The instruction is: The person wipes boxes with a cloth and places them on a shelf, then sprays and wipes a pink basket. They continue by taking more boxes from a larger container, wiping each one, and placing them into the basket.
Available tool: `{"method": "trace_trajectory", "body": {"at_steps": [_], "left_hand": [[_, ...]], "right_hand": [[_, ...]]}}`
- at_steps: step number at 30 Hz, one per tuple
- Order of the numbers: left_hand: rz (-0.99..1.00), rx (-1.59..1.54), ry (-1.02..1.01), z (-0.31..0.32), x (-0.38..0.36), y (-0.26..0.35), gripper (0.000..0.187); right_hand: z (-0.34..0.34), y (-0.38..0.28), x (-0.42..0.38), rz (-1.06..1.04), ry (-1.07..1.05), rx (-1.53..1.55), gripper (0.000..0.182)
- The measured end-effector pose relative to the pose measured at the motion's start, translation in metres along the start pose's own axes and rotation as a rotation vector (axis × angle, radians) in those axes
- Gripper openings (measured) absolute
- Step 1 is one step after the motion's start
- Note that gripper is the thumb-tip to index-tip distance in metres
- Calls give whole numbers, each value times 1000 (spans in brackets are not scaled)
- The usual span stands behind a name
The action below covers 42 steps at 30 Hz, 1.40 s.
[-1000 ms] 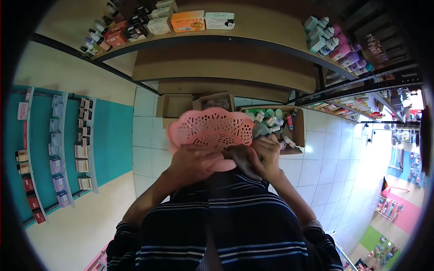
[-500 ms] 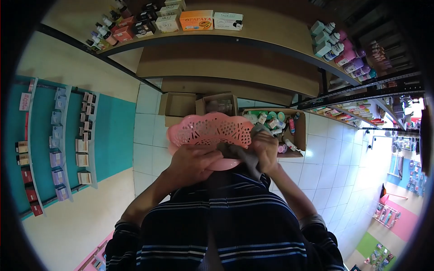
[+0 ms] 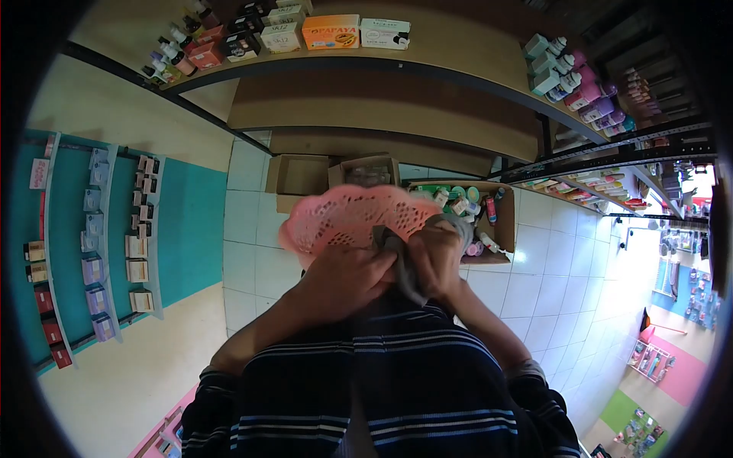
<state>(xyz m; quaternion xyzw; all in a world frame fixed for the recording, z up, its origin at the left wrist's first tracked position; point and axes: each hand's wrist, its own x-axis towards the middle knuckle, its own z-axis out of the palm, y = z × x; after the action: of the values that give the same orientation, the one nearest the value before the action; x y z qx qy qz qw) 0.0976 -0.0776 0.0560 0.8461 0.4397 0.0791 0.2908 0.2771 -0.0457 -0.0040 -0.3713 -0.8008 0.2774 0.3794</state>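
Note:
A pink plastic basket (image 3: pixel 336 217) with a scalloped, perforated wall is held in front of my body, tilted so its inside shows. My left hand (image 3: pixel 347 278) is closed at its near rim, the fingertips against a grey cloth (image 3: pixel 412 278). My right hand (image 3: pixel 437 259) is closed around the same cloth, which bunches out beyond the knuckles and hangs between the two hands. Both hands hide most of the near rim.
Behind the basket, an open carton (image 3: pixel 504 221) of bottles and tubes stands on the tiled floor (image 3: pixel 546 298), beside a smaller open box (image 3: pixel 301 175). A brown shelf unit (image 3: pixel 382 103) spans the front. Wall racks (image 3: pixel 99 244) with boxed goods are at left.
My right hand has moved left and slightly down with the cloth, closer to my left hand. The left hand shifted slightly right, and the basket has tilted and shifted a little.

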Motion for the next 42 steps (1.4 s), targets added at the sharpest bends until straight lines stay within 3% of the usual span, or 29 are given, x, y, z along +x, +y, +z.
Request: {"method": "trace_trajectory", "body": {"at_steps": [2,4,5,8,9,11,12,13,15,18,21,23,25,27,28,30,32,35,37,39,41,42], "left_hand": [[-88,9,-54,-2,1,0,16],[59,30,90,3,-3,-6,18],[59,27,85,4,-5,-8,18],[15,1,86,3,-5,-14,24],[-14,-67,95,1,-6,-17,23],[-48,-129,109,-1,-4,-19,22],[-47,-44,159,0,-2,-17,19],[-48,39,207,1,-1,-15,17],[4,73,206,8,0,-12,16],[84,146,224,14,-4,-15,15],[135,169,242,15,-5,-18,13],[158,157,248,15,-6,-19,12],[192,106,315,13,-6,-19,10],[152,110,276,12,-6,-20,10],[107,111,233,11,-8,-20,10],[103,79,248,7,-10,-21,12],[99,43,261,5,-11,-19,13],[127,78,243,6,-10,-16,13],[208,114,301,10,-9,-14,14],[197,93,333,13,-7,-17,13],[182,81,373,16,-9,-24,13],[98,38,365,16,-13,-30,21]], "right_hand": [[-5,34,-12,-13,-37,45,23],[-9,64,-24,258,-71,378,25],[-8,71,-27,262,-70,380,25],[-6,95,-27,533,-114,560,26],[4,101,-33,530,-111,560,26],[27,100,-42,-114,316,-39,23],[14,60,-22,-226,246,-184,19],[7,34,-10,-226,243,-178,19],[-1,5,2,13,-105,25,18],[-4,8,-3,3,-68,111,19],[-11,64,-18,-42,-154,187,21],[-11,76,-24,56,-138,241,23],[-14,87,-24,289,-161,443,23],[6,131,-46,265,-203,447,23],[14,132,-50,55,-122,260,22],[13,121,-57,-152,-43,75,21],[-20,43,-20,66,-308,286,16],[-24,23,-17,50,-355,181,18],[-18,43,-29,67,-294,233,22],[-8,73,-40,168,-42,512,23],[8,96,-55,205,-46,629,23],[25,108,-73,391,158,644,25]]}}
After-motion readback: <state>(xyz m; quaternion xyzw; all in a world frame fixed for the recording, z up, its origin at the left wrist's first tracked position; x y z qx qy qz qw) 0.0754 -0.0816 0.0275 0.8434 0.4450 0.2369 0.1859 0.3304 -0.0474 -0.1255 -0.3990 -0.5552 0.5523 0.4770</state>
